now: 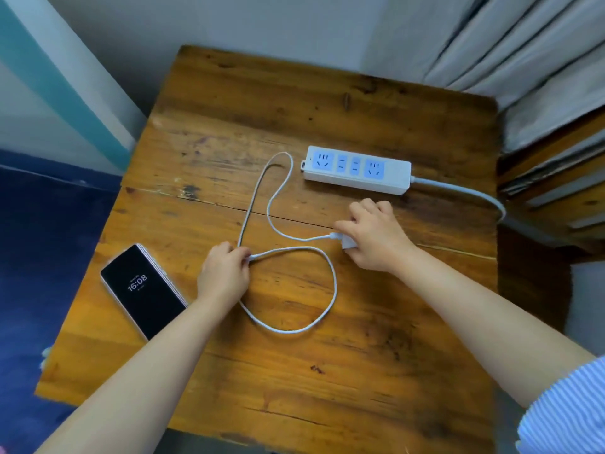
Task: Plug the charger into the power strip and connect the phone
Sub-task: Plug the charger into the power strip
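A white power strip (357,170) with blue sockets lies on the wooden table (294,371), none of its sockets occupied. Just in front of it my right hand (373,237) grips the white charger block (347,243), mostly hidden under the fingers. A white cable (330,290) runs from the block in loops across the table. My left hand (224,271) pinches the cable's free plug end. The phone (144,290) lies face up at the left, screen lit showing 16:08, apart from both hands.
The strip's grey cord (471,193) trails off the table's right edge. Grey curtains (523,60) and a wooden shelf stand to the right, a wall behind. A dark blue floor lies to the left, close to the phone's table edge.
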{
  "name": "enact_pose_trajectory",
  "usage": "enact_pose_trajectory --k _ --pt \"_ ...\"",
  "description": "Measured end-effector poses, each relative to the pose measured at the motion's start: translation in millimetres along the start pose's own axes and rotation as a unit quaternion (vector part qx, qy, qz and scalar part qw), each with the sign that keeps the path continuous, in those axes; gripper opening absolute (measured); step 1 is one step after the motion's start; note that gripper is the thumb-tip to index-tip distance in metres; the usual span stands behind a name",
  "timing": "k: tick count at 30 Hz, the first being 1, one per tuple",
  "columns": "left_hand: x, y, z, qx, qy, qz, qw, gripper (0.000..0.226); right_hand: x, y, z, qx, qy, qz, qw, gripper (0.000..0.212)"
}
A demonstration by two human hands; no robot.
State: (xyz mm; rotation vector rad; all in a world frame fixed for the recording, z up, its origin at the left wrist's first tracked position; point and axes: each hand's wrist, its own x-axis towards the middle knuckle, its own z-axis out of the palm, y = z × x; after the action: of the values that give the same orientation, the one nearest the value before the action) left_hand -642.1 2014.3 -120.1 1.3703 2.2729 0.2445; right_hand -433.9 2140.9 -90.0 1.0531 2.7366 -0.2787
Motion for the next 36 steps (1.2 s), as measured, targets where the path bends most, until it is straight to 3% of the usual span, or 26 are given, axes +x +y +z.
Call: enact_pose_trajectory --k 3,7,11,17,21,29,36 --pt "9.4 13.0 -0.9 0.043 -0.021 -0.023 0.999 0.024 -15.8 29.0 -8.3 0.026 0.050 0.065 0.996 0.035" --pt "18.2 35.1 -6.2 0.127 -0.044 -0.045 0.990 0.027 -17.2 56.3 -26.3 0.168 0.125 0.172 0.963 0.036" --pt "29.6 57.4 -3.2 0.103 -0.004 -0.032 0.994 0.033 0.8 66.6 -39.5 0.318 0.181 0.201 0.909 0.036" --pt "44.2 74.6 31.7 0.046 0.022 -0.027 0.998 0.058 37.1 72.5 -45.6 0.471 0.160 0.202 0.844 0.057" --pt "44.5 65.3 57.3 0.075 0.029 -0.036 0.996 0.066 53.5 70.2 -36.9 0.487 0.130 0.193 0.842 0.056" --pt "42.9 62.1 62.0 0.076 0.048 -0.014 0.996 0.063 61.2 70.5 -30.5 0.498 0.164 0.231 0.820 0.034" --pt "43.2 61.5 60.6 0.071 0.052 -0.019 0.996 0.063 60.9 67.6 -29.3 0.471 0.171 0.222 0.836 0.032"
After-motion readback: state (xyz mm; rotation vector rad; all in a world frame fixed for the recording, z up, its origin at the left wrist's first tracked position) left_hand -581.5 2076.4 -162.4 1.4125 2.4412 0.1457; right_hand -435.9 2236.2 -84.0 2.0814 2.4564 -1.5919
